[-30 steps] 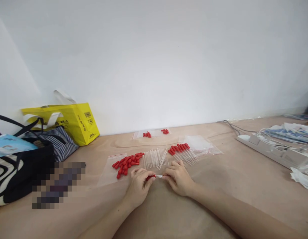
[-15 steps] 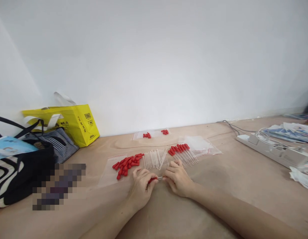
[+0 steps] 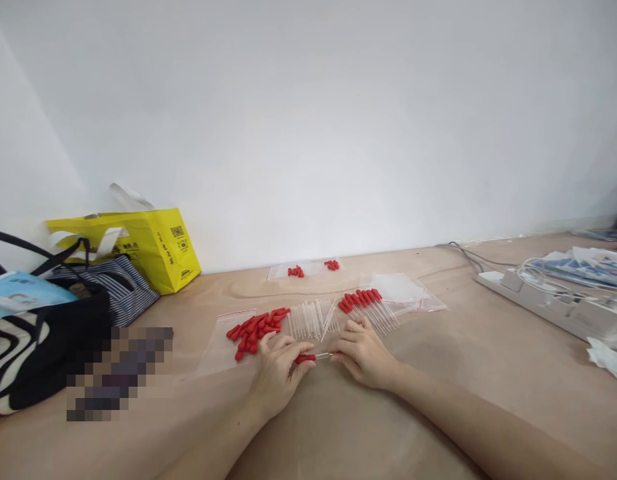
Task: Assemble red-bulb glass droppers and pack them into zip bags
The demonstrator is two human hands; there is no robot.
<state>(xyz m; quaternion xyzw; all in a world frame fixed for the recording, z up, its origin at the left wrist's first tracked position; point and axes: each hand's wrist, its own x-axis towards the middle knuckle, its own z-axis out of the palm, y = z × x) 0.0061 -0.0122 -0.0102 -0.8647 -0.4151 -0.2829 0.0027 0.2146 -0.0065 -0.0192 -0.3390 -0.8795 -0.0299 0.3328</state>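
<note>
In front of me lies a dropper with a red rubber bulb (image 3: 305,359) on the end of a thin clear tube (image 3: 322,356). My left hand (image 3: 281,370) is closed loosely round the bulb, with thumb and forefinger on either side. The tube's other end is pinched in my right hand (image 3: 363,353). Just beyond my left hand is a heap of loose red bulbs (image 3: 256,330), partly on a clear zip bag (image 3: 221,343). Bare clear tubes (image 3: 311,320) lie side by side in the middle. Right of them is a row of droppers with bulbs fitted (image 3: 371,305).
Flat plastic bags (image 3: 396,290) lie behind the droppers, and another bag with red bulbs (image 3: 296,272) is near the wall. A yellow bag (image 3: 176,250) and a black bag (image 3: 88,340) stand left. A power strip (image 3: 543,303) with cables sits right.
My left hand has loosened a little and shifted left, so more of the red bulb shows. The right hand stays on the tube.
</note>
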